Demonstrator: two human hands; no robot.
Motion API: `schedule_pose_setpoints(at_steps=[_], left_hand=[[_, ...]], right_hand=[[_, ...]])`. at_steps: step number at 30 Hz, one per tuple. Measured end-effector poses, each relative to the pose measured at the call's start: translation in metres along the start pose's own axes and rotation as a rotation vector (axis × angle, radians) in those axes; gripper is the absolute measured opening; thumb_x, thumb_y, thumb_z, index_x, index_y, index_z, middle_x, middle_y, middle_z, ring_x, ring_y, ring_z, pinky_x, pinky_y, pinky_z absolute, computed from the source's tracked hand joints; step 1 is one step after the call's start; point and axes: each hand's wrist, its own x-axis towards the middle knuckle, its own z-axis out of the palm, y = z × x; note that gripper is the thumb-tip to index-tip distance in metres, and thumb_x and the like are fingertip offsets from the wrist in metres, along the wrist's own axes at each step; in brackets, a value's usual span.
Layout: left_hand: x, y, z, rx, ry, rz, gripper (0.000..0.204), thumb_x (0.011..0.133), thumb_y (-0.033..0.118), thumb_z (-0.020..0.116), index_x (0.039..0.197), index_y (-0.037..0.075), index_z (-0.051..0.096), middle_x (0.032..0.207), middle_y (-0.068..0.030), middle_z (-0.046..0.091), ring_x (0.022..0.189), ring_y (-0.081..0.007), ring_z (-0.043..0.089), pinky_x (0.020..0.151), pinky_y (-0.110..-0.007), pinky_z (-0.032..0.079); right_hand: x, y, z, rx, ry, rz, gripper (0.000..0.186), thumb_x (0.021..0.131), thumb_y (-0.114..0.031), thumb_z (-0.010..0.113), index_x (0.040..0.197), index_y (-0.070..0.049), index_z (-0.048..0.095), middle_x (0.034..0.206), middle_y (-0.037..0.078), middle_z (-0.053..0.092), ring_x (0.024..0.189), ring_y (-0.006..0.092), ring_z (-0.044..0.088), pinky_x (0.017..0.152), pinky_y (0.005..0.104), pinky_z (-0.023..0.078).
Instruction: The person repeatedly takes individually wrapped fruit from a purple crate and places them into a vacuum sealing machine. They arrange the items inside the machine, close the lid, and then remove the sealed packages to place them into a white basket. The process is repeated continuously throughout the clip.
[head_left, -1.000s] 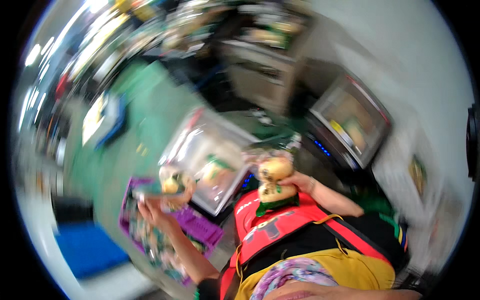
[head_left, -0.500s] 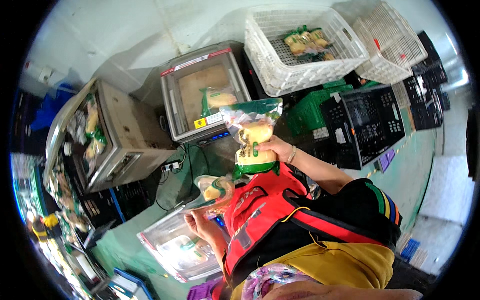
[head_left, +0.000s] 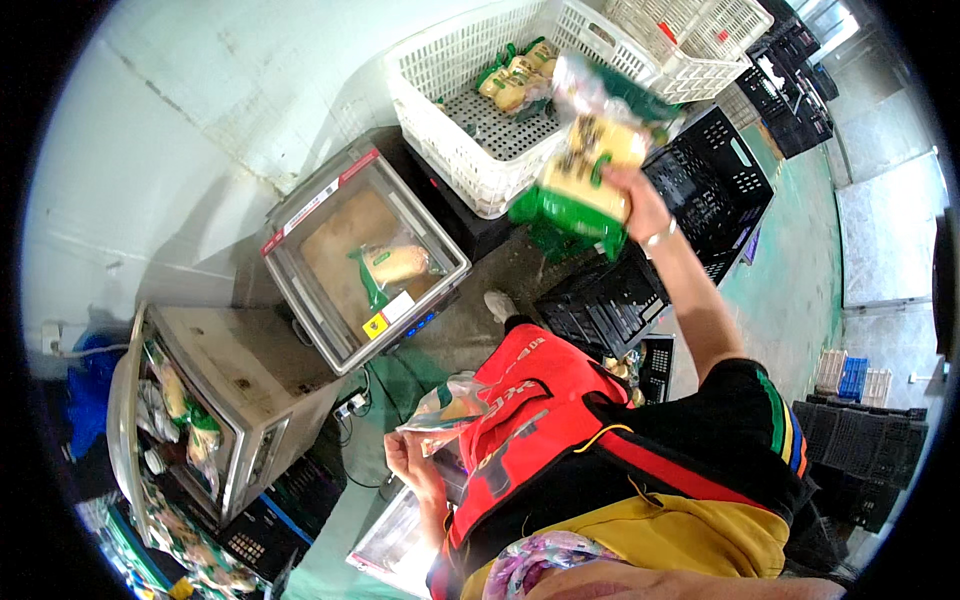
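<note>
My right hand (head_left: 640, 205) grips a clear and green plastic bag of pale yellow food (head_left: 590, 165), thumb across its front. The bag is tilted, blurred by motion, and overlaps the near right side of a white plastic crate (head_left: 470, 160). Several similar bags (head_left: 518, 78) lie inside that crate. Lower down, near my red apron (head_left: 515, 400), my left hand (head_left: 410, 465) pinches the edge of a clear plastic bag (head_left: 447, 410) with something pale in it. Under the clear lid of a sealing machine (head_left: 300, 265) lies another bag of yellow food (head_left: 395, 265).
On the left, a second metal machine (head_left: 240, 350) has its lid raised, with bags in it. Another clear-lidded machine (head_left: 395, 540) sits below my left hand. Black crates (head_left: 700, 180) stand on the right, and a second white crate (head_left: 690, 40) behind. Cables (head_left: 352, 405) hang between the machines.
My right hand has carried its bag up and right, from in front of the sealing machine to beside the white crate. The view has turned rightward. My left hand still holds its bag near the apron.
</note>
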Motion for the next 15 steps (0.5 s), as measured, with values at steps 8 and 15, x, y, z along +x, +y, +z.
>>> schedule_pose_setpoints(at_steps=[8, 15], left_hand=[[0.042, -0.002, 0.057, -0.012, 0.159, -0.123, 0.013, 0.090, 0.006, 0.052, 0.078, 0.004, 0.049, 0.076, -0.0035, 0.057, 0.072, -0.0089, 0.050, 0.069, -0.023, 0.040], [0.065, -0.005, 0.102, -0.095, 0.210, -0.133, 0.013, 0.090, 0.013, 0.058, 0.086, 0.002, 0.052, 0.081, -0.0064, 0.061, 0.076, -0.0126, 0.057, 0.073, -0.028, 0.046]], right_hand=[[0.254, -0.070, -0.028, -0.453, -0.102, -0.272, 0.039, 0.075, -0.008, 0.074, 0.109, 0.002, 0.058, 0.105, 0.009, 0.065, 0.088, 0.0163, 0.065, 0.078, 0.0296, 0.054], [0.379, -0.030, -0.001, -2.170, -0.386, 0.075, 0.061, 0.067, -0.020, 0.077, 0.120, -0.005, 0.050, 0.114, 0.014, 0.061, 0.108, 0.0289, 0.058, 0.090, 0.0410, 0.048]])
